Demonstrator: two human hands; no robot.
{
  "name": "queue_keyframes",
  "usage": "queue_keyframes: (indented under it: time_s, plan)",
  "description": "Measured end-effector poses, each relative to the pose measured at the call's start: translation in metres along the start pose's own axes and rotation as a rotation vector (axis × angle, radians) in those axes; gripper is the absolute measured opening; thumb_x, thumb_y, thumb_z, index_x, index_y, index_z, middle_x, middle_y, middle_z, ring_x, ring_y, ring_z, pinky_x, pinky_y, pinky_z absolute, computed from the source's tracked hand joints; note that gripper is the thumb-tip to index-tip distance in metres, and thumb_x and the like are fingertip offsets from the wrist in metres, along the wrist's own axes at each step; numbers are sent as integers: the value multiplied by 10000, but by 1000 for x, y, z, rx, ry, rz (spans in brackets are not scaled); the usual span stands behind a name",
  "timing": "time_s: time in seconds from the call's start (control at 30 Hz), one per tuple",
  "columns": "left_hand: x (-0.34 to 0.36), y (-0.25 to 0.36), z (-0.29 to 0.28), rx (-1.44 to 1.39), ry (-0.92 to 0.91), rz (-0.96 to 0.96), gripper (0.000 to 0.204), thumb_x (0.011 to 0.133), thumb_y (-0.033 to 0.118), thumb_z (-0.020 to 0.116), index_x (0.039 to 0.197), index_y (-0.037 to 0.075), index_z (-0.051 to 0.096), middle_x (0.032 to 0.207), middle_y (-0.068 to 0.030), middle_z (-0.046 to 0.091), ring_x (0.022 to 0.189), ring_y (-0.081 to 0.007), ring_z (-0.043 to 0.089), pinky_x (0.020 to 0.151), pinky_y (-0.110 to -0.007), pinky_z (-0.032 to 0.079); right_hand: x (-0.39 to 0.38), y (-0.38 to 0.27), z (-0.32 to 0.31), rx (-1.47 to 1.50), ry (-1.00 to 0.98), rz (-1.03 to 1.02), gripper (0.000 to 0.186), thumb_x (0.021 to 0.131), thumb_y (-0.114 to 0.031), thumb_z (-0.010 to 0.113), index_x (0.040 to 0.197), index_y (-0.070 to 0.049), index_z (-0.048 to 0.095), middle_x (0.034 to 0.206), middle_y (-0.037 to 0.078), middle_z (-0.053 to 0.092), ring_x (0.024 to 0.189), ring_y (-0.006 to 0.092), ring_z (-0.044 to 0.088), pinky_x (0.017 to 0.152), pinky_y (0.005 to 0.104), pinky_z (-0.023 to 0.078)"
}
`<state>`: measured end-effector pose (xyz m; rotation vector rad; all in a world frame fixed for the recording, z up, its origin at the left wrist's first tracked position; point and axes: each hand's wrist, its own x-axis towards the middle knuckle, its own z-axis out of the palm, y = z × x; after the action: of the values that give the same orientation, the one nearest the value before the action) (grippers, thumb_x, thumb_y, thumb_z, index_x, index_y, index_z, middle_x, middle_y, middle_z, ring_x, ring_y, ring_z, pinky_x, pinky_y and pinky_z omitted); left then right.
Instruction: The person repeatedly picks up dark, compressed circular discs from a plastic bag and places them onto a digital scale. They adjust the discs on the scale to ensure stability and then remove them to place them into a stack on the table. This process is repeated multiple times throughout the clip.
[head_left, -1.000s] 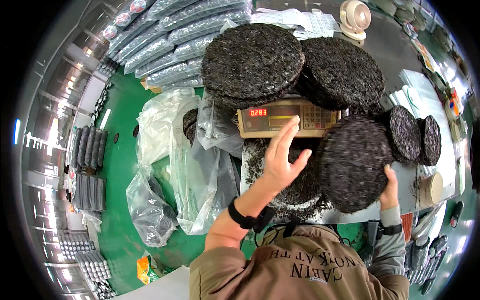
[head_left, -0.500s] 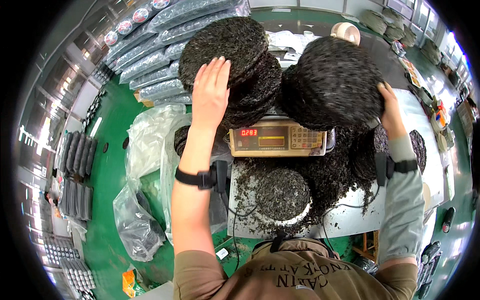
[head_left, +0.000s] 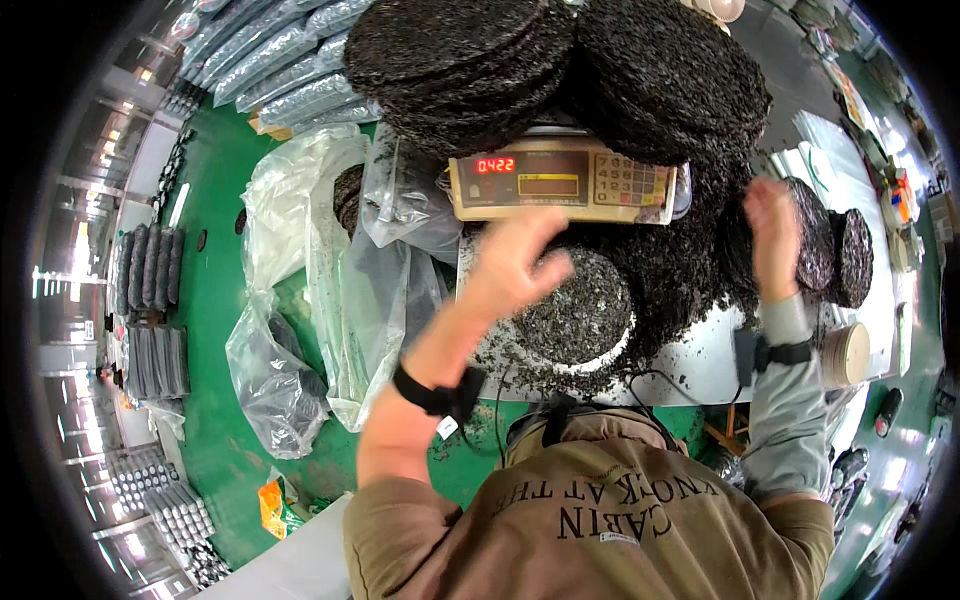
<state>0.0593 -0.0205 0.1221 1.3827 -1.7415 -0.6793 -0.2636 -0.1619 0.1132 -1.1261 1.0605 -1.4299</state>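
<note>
My left hand (head_left: 525, 260), blurred, is open just below the beige digital scale (head_left: 560, 190) with its red display, above a round pad (head_left: 575, 310) of dark flakes on a white round base. My right hand (head_left: 775, 235), smeared by motion, is right of the scale beside upright dark discs (head_left: 850, 258); I cannot tell whether it grips one. Two tall piles of dark, crinkled round sheets, a left pile (head_left: 460, 65) and a right pile (head_left: 665, 80), rest on top of the scale. Loose flakes cover much of the metal tabletop (head_left: 690, 370) below it.
Crumpled clear plastic bags (head_left: 275, 360) lie at the left over a green floor. Stacked bagged goods (head_left: 275, 60) rise at the upper left. Round beige pieces (head_left: 845, 355) are stacked at the table's right. A fan (head_left: 720, 10) peeks in at the top, and white sheets (head_left: 845, 175) lie at the right.
The disc that my right hand held has been let go, apparently onto the right pile. Both hands have come down from the piles. The red readout has changed and the view has shifted.
</note>
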Motion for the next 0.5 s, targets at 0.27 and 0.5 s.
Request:
queue_keyframes:
  time_s: [0.27,0.5]
  plan:
    - [-112,-89,164,796,-645,-111,799,722,409,640,1348,141,223,1400,-143,150,1285,-364,120,995,-563,184,-154,168,-8,-174,-369,1003,758,848,-512,397,1365,-53,85,1410,127,148,1294,293,160,1031,422,201]
    - [-91,-81,131,229,-336,-187,577,732,113,482,1280,37,315,1341,-152,308,1268,-277,252,1047,-370,228,-144,168,4,-59,-207,927,568,877,-418,423,1322,-103,264,1326,38,321,1131,186,353,898,415,326]
